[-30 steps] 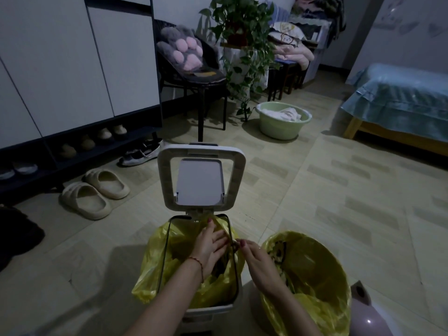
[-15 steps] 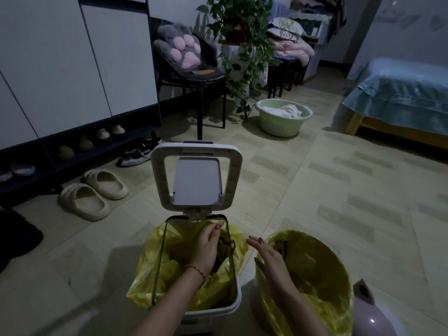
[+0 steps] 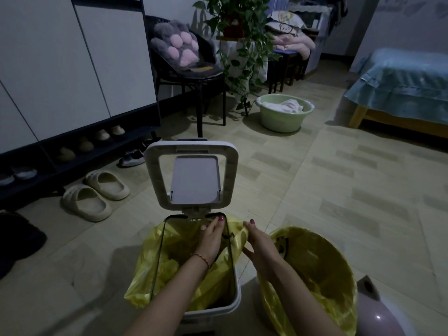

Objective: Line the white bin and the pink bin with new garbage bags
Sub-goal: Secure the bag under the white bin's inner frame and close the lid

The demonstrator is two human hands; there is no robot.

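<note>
The white bin (image 3: 213, 311) stands on the floor before me with its lid (image 3: 194, 175) swung up. A yellow garbage bag (image 3: 155, 270) hangs in it over a thin black wire frame (image 3: 158, 260). My left hand (image 3: 212, 238) reaches inside at the far right corner, fingers on the bag near the frame. My right hand (image 3: 259, 246) pinches the bag's edge just outside that corner. To the right stands the second bin, lined with another yellow bag (image 3: 322, 275); its pink lid (image 3: 378, 318) lies at the lower right.
A pair of beige slippers (image 3: 97, 195) lies to the left by a shoe shelf (image 3: 72, 151). Farther back stand a black chair with a paw cushion (image 3: 180, 52), a trailing plant (image 3: 242, 44), a green basin (image 3: 284, 112) and a bed (image 3: 400, 90).
Both hands have moved up from inside the bag toward the white bin's far right corner. The right hand now grips the bag's edge there.
</note>
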